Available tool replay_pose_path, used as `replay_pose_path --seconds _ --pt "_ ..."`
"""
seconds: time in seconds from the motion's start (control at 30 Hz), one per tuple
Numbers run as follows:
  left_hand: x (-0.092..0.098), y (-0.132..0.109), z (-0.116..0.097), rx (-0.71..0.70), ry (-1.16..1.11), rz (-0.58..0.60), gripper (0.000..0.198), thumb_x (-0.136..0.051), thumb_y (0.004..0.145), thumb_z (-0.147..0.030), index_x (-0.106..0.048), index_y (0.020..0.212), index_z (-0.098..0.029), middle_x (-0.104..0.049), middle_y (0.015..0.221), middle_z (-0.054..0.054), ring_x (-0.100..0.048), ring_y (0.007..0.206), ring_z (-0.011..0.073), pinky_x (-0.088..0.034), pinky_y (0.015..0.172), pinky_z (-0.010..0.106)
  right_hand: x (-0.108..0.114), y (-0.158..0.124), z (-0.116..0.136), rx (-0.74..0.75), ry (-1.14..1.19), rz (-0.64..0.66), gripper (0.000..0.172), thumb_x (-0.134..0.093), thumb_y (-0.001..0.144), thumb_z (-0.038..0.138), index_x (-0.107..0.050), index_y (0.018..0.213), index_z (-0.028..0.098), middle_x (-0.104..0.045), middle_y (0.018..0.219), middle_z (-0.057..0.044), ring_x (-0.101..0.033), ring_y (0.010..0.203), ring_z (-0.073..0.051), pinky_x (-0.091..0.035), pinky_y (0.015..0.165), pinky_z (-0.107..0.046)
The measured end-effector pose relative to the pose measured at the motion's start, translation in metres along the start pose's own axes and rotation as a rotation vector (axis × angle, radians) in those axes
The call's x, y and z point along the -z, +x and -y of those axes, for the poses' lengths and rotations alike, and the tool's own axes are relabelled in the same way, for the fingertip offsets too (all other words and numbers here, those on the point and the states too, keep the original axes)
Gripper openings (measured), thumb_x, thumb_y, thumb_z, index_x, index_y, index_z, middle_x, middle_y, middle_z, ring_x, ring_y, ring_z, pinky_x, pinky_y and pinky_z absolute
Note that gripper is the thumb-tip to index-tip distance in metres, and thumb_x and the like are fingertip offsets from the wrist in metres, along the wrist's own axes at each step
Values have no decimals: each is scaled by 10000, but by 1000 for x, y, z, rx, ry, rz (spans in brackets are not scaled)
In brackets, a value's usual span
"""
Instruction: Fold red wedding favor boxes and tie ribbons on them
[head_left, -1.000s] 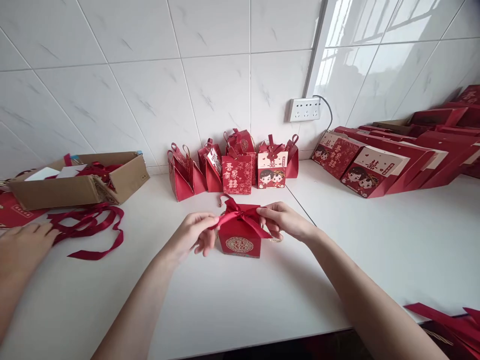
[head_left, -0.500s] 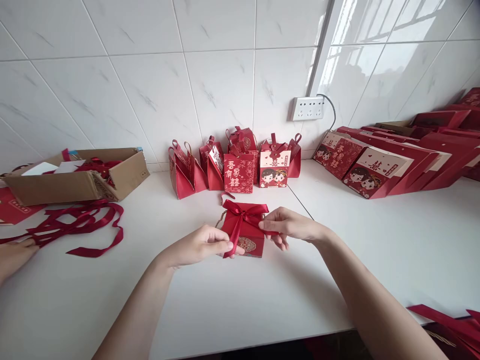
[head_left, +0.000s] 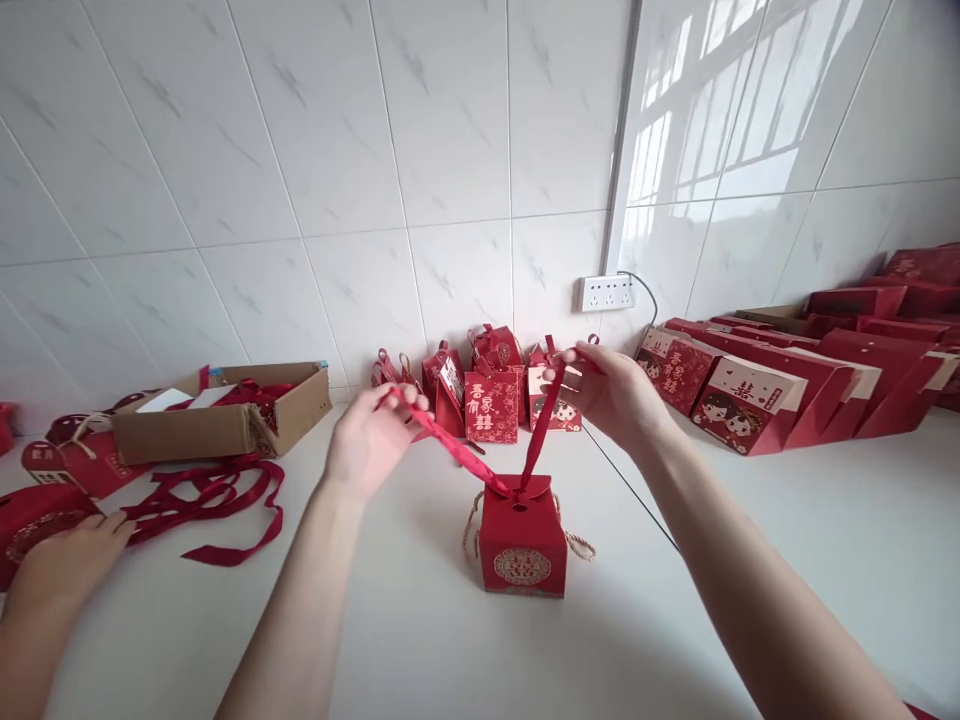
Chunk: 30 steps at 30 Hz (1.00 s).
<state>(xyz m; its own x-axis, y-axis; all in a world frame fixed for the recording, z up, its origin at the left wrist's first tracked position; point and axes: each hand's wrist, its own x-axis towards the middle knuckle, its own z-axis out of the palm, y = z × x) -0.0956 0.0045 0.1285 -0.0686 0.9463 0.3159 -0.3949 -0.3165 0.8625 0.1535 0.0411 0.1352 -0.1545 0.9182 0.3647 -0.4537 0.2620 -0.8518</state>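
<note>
"Holding both ends of that red ribbon (head_left: 466, 455) up high, what does it do?"

"It makes a V over the double-happiness gift box (head_left: 523, 545), probably so the two lengths stay taut and even where they meet the lid."

"And where is the box?"

"Upright on the white table (head_left: 420, 650), between the forearms, medallion facing the wearer. I'd guess it sits there so both hands reach the lid equally. Its twisted gold cords (head_left: 581, 546) hang at the sides, perhaps to keep them off the ribbon."

"How open are the hands?"

"The left hand (head_left: 371, 440) pinches one end between thumb and fingertips, the palm loosely curved. The right hand (head_left: 611, 385) grips the other end in its fingertips, the remaining fingers bent and slightly apart. Neither touches the box."

"Why are the small handled boxes (head_left: 491, 408) against the wall?"

"Likely to leave elbow room in front."

"Whose hand is on the far left?"

"A co-worker's hand (head_left: 79, 555), palm down with fingers lightly together, just beside the heaped maroon ribbon (head_left: 217, 500). Whether it grips anything, I can't tell. The cardboard tray (head_left: 187, 435) lies behind that heap, presumably within easy reach."
</note>
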Motion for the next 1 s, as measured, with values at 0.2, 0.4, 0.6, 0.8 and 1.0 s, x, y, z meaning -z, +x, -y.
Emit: replay_pose_path --seconds 0.2,0.4,0.6,0.8,1.0 --pt "-56 2 3 -182 41 173 302 -603 709 -288 -703 971 -177 -703 976 71 -632 959 223 -478 864 353 -45 7 -1 42 10 186 301 -487 780 414 -652 763 164 -704 874 -76 -628 814 -192 -488 720 -316" --pt "-48 0 3 -193 177 145 300 -626 740 -264 -715 1015 -182 -710 1048 80 -640 953 226 -495 837 344 -40 5 -13 151 -79 245 326 -479 848 401 -730 891 197 -710 991 -67 -630 939 -200 -489 812 -337" --pt "-36 2 -6 -61 302 204 481 -349 839 -472 -660 571 -221 -553 394 25 -613 491 207 -475 457 293 -18 -14 17 126 -550 348 351 -546 831 472 -684 697 178 -681 739 -55 -640 768 -191 -499 717 -333" --pt "-29 9 0 192 722 556 442 -504 755 -546 -547 470 -210 -615 464 35 -591 466 182 -425 479 278 7 -14 37 -280 -890 923 343 -601 768 485 -628 623 176 -621 619 -20 -597 628 -145 -440 572 -250" --pt "-37 10 33 408 1464 697 162 -544 737 -327 -586 647 -199 -615 624 19 -537 523 151 -283 486 271 -22 3 -11 -367 -1444 938 111 -594 755 262 -660 780 176 -624 733 -29 -523 581 -123 -335 467 -233"
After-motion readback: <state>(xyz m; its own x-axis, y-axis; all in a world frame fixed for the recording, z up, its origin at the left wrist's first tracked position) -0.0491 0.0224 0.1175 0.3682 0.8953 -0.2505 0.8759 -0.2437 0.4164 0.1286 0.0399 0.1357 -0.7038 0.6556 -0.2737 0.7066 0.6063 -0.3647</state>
